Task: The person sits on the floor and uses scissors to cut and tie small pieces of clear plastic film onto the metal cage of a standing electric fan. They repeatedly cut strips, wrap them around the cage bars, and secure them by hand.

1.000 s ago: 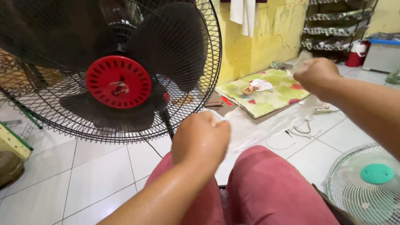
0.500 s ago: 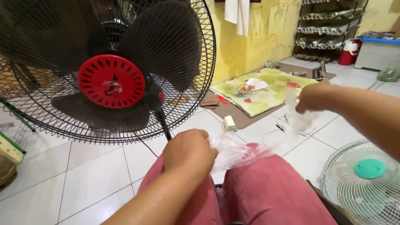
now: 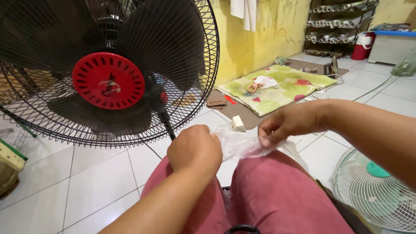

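Stretching a clear plastic bag [image 3: 242,145] between our hands above our lap, left hand [image 3: 195,149] fisted on one end, right hand [image 3: 288,125] pinching the other, black fan [image 3: 108,69] just beyond.

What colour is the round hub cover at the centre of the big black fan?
Red, with a ring of small slots; the hub cover shows plainly in the head view.

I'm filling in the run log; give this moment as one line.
left hand: shut on clear plastic bag | right hand: pinches bag | over lap | black fan ahead

Black fan [image 3: 104,69] with red hub, white fan grille [image 3: 377,190], patterned mat [image 3: 279,89] on tiled floor
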